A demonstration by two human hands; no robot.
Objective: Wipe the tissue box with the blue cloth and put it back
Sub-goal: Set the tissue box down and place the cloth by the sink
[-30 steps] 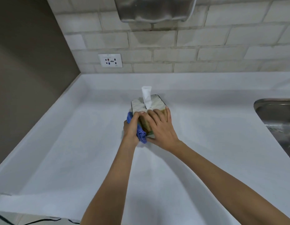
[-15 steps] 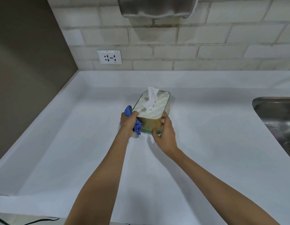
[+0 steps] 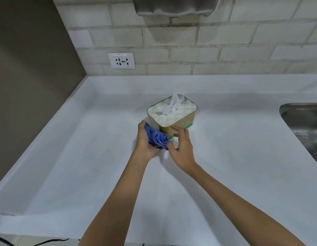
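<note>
Left hand point(image 3: 145, 139) grips blue cloth point(image 3: 156, 138) | right hand point(image 3: 181, 144) spread, empty | your fingers may nudge tissue box point(image 3: 171, 113) askew on worktop point(image 3: 83, 157).

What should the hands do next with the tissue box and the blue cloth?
Probably draw both hands back. The tissue box already stands upright on the white counter, tissue poking from its top. The left hand holds the bunched blue cloth beside the box's near corner, and the right hand is open, fingers just at that corner. The box looks put back, so letting go seems right.
</note>
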